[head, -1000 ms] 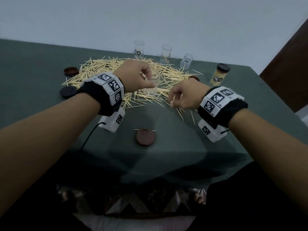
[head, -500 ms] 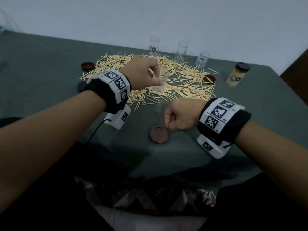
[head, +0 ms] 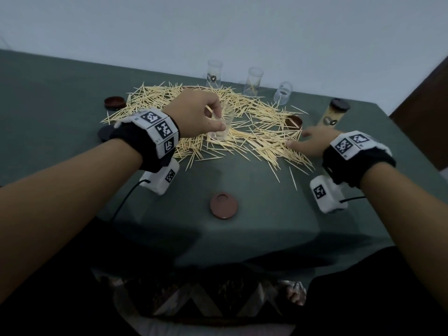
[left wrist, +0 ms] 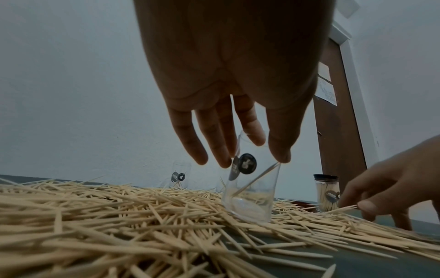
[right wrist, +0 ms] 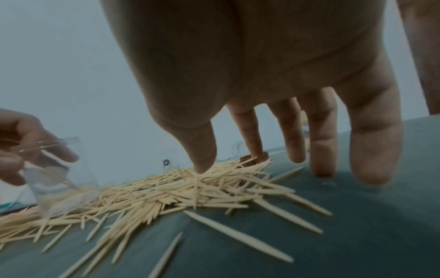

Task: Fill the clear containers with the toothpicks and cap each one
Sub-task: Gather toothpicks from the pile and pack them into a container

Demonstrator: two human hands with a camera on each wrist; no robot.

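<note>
A heap of pale wooden toothpicks (head: 254, 132) covers the middle of the green table. My left hand (head: 218, 120) grips a clear container (head: 221, 132) by its rim, tilted on the heap. In the left wrist view the container (left wrist: 252, 190) holds one toothpick, with thumb and fingers (left wrist: 279, 150) on its upper edge. My right hand (head: 298, 139) lies open at the heap's right edge. Its straight fingers (right wrist: 202, 161) touch the toothpicks (right wrist: 190, 190) and the cloth, holding nothing.
Three more clear containers (head: 214, 73) (head: 253, 81) (head: 283, 92) stand at the back. A capped container full of toothpicks (head: 333, 115) stands far right. Brown caps lie near the front edge (head: 223, 206), at the left (head: 114, 103) and in the heap (head: 294, 121).
My right hand left the front cap, went to the heap's right edge and straightened its fingers. The lone toothpick beside that cap is gone. The left hand kept its hold.
</note>
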